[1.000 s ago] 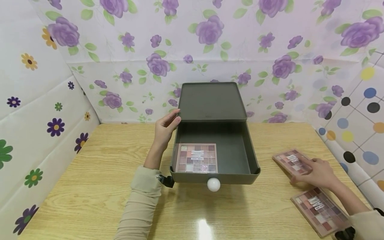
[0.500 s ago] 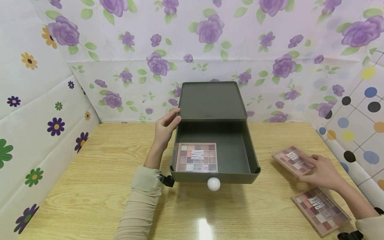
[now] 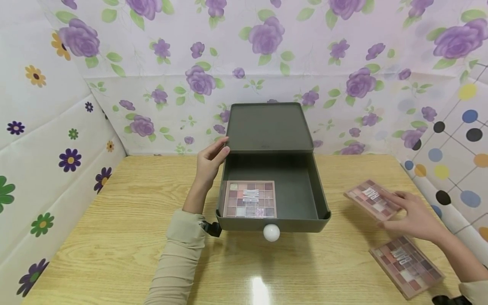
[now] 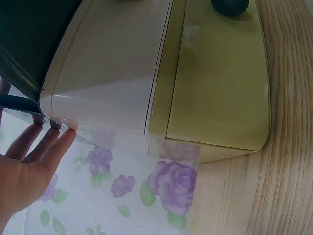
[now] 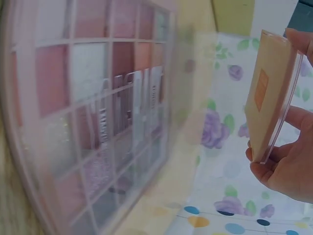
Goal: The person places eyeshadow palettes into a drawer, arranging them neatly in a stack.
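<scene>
My right hand (image 3: 417, 218) pinches a pink eyeshadow palette (image 3: 370, 197) and holds it tilted over the right of the table. In the right wrist view, the tan back of this palette (image 5: 269, 93) shows between thumb and fingers. A second palette (image 3: 408, 267) lies on the table below that hand. Another palette (image 3: 249, 199) lies in the left part of the pulled-out dark drawer (image 3: 297, 186), which has a white knob (image 3: 271, 232). My left hand (image 3: 207, 165) touches the left side of the drawer unit (image 3: 270, 127), fingers fairly straight in the left wrist view.
Below the dark drawer, the left wrist view shows a pale drawer front (image 4: 107, 73) and a yellow-green one (image 4: 220, 78) with a dark knob (image 4: 231, 5). Patterned cloth (image 3: 152, 84) lines the back and sides of the wooden table (image 3: 133, 237).
My right hand has lifted its palette off the table, and a shadow now shows below it. My left hand stays at the drawer unit's side.
</scene>
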Demonstrator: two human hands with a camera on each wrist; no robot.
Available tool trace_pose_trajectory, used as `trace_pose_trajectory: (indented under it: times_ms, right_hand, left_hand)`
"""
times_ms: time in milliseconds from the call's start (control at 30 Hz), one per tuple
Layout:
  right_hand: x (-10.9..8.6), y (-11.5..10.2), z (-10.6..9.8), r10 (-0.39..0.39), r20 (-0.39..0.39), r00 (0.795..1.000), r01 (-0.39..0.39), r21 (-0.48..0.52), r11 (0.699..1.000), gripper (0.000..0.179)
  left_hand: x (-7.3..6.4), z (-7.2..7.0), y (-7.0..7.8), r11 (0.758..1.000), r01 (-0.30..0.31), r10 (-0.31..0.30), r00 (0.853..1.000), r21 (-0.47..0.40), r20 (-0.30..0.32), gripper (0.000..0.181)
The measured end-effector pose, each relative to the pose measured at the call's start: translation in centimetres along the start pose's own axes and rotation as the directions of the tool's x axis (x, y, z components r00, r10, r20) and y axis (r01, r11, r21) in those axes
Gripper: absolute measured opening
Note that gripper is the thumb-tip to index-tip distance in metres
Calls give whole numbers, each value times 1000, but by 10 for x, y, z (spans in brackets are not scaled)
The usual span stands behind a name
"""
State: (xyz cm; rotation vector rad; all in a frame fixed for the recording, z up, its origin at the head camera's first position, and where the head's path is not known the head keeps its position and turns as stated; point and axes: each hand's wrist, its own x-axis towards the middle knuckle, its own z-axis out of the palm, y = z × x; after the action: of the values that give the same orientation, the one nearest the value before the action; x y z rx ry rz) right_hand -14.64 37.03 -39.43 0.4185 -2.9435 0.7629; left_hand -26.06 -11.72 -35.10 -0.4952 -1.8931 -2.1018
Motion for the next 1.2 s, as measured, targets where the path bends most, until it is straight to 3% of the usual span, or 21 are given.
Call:
trace_pose_trajectory:
  times_ms: [233, 467, 833, 1200]
  right_hand:
    - [-2, -9, -7, -78, -68, 995, 76, -30, 997, 91]
    - [-5, -18, -18, -56, -47, 997, 55, -28, 998, 94]
    - [-8, -42, -31, -116, -67, 991, 112, -61, 992, 97]
    - [-10, -61, -43, -133, -68, 989, 132, -23, 991, 96]
  left_hand:
    - [0, 0, -1, 1000, 6, -6, 1000, -4, 3, 36]
    - [0, 1, 0, 1000, 8, -8, 1000, 9, -6, 36]
    - [0, 1, 1, 1000, 10, -10, 1000, 1, -14, 35]
    - [0, 1, 1, 1000, 13, -13, 1000, -1, -9, 36]
